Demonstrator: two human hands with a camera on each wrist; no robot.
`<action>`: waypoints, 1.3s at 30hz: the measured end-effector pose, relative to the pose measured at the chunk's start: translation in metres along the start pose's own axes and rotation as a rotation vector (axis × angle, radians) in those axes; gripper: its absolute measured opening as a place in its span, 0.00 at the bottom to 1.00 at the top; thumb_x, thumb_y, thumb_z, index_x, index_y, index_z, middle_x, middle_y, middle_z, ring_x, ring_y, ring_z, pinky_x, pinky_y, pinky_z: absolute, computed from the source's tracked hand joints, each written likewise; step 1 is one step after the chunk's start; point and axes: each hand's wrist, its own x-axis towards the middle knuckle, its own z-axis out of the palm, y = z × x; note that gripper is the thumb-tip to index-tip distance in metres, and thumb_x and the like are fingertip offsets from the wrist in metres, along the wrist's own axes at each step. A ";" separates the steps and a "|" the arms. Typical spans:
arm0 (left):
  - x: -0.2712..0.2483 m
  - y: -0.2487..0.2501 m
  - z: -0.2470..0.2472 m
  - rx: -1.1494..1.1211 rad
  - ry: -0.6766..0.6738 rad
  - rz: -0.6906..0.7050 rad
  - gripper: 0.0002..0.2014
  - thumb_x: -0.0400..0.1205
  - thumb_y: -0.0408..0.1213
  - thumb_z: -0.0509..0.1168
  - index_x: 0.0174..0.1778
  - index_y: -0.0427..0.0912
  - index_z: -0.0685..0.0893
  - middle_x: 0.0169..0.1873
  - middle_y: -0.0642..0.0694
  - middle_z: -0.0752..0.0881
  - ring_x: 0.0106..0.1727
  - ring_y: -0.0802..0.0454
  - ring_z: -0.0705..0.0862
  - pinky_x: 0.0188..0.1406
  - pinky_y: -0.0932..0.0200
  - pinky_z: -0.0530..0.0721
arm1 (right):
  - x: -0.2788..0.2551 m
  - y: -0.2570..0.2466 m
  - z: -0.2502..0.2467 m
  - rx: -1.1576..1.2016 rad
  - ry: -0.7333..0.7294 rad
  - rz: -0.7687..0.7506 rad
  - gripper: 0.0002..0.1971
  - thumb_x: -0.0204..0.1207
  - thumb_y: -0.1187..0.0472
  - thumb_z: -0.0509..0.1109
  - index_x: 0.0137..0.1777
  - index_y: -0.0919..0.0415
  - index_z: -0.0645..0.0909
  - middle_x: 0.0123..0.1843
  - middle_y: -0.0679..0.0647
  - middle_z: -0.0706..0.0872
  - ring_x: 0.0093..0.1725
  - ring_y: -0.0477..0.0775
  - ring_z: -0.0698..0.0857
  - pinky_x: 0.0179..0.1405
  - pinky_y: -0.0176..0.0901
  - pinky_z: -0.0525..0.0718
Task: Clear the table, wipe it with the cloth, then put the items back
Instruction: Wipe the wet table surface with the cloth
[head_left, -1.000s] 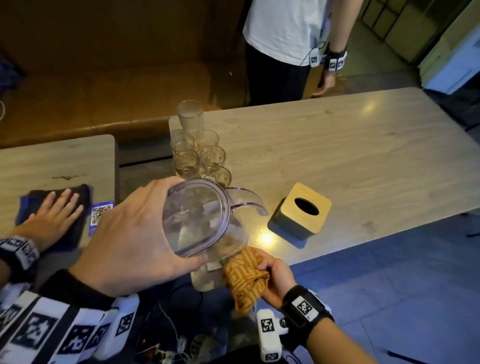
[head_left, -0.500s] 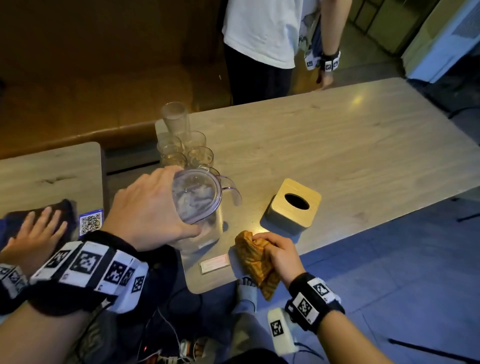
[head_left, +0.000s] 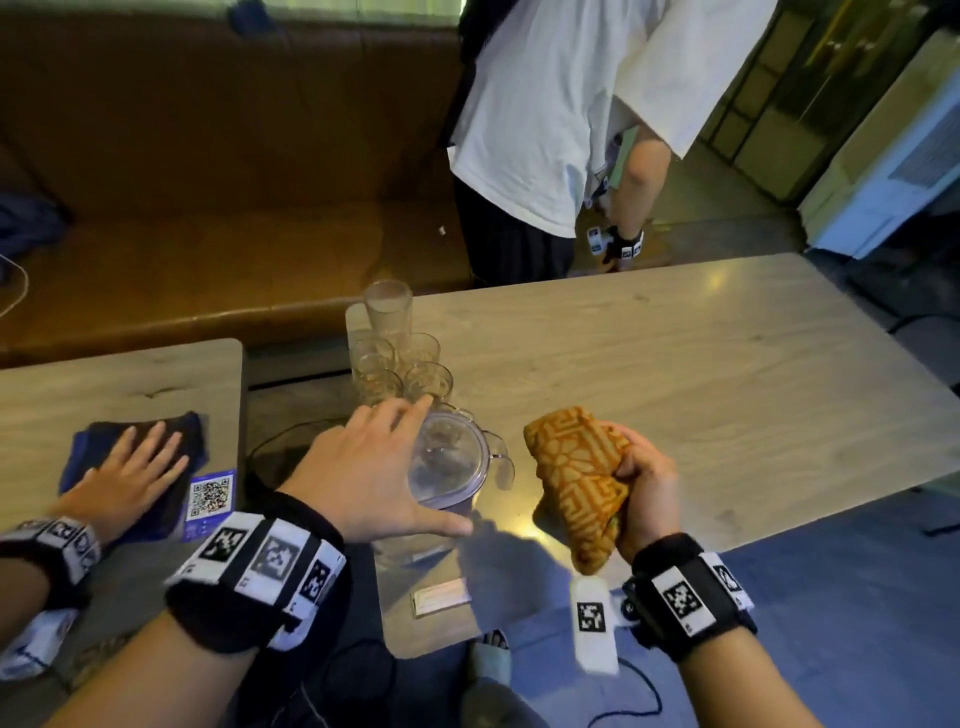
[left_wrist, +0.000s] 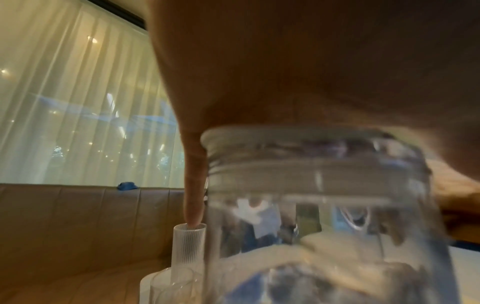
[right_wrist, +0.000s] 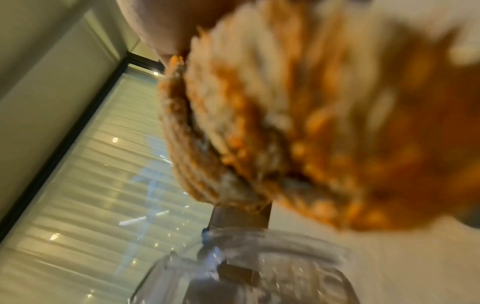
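While the left hand (head_left: 363, 483) spreads over the lidded clear jug (head_left: 449, 467) near the table's (head_left: 675, 374) near-left corner, the right hand (head_left: 641, 478) grips the bunched orange cloth (head_left: 576, 467); glasses (head_left: 400, 364) crowd the left edge, contents unclear.

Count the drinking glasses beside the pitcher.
5: tall ribbed glass at the far edge, four short glasses clustered before it; left hand may hide more.
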 end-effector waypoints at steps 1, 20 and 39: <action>0.000 -0.001 -0.002 -0.004 -0.009 0.010 0.71 0.56 0.90 0.57 0.89 0.51 0.42 0.85 0.51 0.57 0.81 0.48 0.64 0.76 0.44 0.74 | 0.009 -0.008 0.008 0.019 0.003 -0.010 0.25 0.49 0.64 0.60 0.46 0.68 0.88 0.49 0.73 0.84 0.50 0.73 0.83 0.62 0.78 0.75; 0.221 -0.124 -0.058 -0.417 0.122 -0.301 0.56 0.69 0.76 0.68 0.88 0.57 0.49 0.85 0.55 0.57 0.81 0.45 0.68 0.75 0.42 0.74 | 0.272 -0.002 0.165 -0.946 -0.507 -0.141 0.30 0.72 0.73 0.73 0.74 0.55 0.73 0.58 0.48 0.81 0.56 0.46 0.81 0.56 0.31 0.75; 0.253 -0.176 -0.045 -0.570 0.250 -0.522 0.41 0.65 0.59 0.82 0.72 0.60 0.72 0.57 0.58 0.82 0.57 0.55 0.83 0.58 0.54 0.84 | 0.363 0.128 0.291 -1.512 -1.485 -0.588 0.25 0.71 0.64 0.76 0.69 0.53 0.81 0.66 0.59 0.83 0.66 0.63 0.80 0.66 0.54 0.80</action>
